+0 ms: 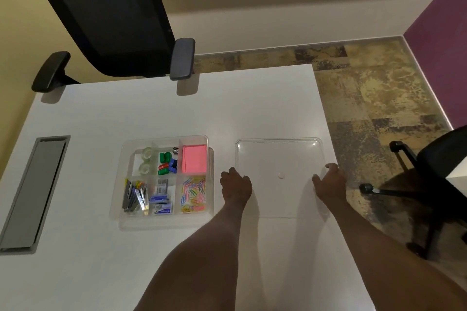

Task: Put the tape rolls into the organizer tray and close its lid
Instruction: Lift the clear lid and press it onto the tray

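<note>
Two clear tape rolls [145, 160] lie one behind the other in the back-left compartment of the clear organizer tray [165, 225], left of centre on the white table. The tray stands uncovered. Its clear flat lid [278, 155] lies on the table to the tray's right. My left hand [236, 182] curls over the lid's left edge. My right hand [329, 180] holds the lid's right edge, close to the table's right side. The lid looks flat on the table.
The tray also holds green and blue clips [168, 163], a pink note pad [194, 161], staple boxes [161, 199] and coloured paper clips [193, 194]. A grey cable hatch [34, 192] sits at the left. Black chairs stand behind [108, 15] and to the right [434, 174].
</note>
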Demonstrator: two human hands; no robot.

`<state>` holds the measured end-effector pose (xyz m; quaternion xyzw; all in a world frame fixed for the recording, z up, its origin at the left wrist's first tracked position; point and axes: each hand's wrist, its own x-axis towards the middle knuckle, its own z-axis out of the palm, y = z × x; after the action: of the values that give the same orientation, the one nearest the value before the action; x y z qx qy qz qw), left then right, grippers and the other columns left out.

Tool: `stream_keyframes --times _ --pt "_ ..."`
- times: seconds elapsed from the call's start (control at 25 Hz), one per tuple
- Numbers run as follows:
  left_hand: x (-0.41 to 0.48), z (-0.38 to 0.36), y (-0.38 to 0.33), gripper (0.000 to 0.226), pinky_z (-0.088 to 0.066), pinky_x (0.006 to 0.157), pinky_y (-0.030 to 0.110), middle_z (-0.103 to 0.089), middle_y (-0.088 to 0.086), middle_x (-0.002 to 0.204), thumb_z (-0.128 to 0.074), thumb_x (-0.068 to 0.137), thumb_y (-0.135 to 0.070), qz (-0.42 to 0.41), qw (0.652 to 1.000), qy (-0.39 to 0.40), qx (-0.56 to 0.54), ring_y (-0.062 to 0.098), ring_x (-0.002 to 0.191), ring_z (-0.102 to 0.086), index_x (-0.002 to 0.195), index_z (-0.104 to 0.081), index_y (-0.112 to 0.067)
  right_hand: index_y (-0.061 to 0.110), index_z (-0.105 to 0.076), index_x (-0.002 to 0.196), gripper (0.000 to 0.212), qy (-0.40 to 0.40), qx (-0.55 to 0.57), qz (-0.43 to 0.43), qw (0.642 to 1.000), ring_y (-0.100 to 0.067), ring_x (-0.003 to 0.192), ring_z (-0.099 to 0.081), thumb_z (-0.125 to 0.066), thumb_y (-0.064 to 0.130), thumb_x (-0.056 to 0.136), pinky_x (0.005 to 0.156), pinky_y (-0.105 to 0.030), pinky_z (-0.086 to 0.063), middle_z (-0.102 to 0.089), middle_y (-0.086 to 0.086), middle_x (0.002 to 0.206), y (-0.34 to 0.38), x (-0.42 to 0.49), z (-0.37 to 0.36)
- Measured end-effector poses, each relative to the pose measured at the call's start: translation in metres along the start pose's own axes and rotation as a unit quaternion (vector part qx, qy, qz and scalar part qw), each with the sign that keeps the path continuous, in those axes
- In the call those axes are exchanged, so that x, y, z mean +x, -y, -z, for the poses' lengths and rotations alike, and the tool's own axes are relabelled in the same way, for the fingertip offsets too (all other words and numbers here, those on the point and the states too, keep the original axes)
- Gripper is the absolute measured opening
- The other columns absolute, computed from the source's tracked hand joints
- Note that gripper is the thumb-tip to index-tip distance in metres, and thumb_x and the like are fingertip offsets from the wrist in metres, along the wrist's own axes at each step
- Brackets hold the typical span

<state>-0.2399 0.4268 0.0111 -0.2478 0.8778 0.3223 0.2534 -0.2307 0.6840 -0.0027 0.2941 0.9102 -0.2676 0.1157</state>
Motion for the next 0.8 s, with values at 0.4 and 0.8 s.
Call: stream_keyframes --times 0.4,0.8 --pt "-0.012 0.046 -0.01 0.037 -0.05 0.067 0.035 -0.063 0.015 0.099 -0.044 0.099 0.008 0.0 0.977 -0.066 -0.204 0.029 0.087 -0.061 0.133 -0.051 -0.005 -0.005 -0.062 0.124 0.036 -0.071 0.149 -0.058 0.985 -0.042 0.122 -0.056 -0.065 0.013 0.093 0.105 -0.049 -0.047 -0.064 -0.028 0.123 0.028 -0.023 0.019" --pt "-0.035 0.178 0.024 0.028 -0.051 0.063 0.03 -0.069 0.02 0.091 -0.046 0.097 0.012 -0.098 0.937 -0.098 -0.32 0.028 0.076 -0.061 0.104 -0.072 0.005 -0.002 -0.062 0.107 0.018 -0.047 0.245 0.05 0.967 -0.034 0.102 -0.065 -0.062 0.012 0.096 0.09 -0.044 -0.053 -0.071 -0.018 0.107 0.108 -0.1 0.045"
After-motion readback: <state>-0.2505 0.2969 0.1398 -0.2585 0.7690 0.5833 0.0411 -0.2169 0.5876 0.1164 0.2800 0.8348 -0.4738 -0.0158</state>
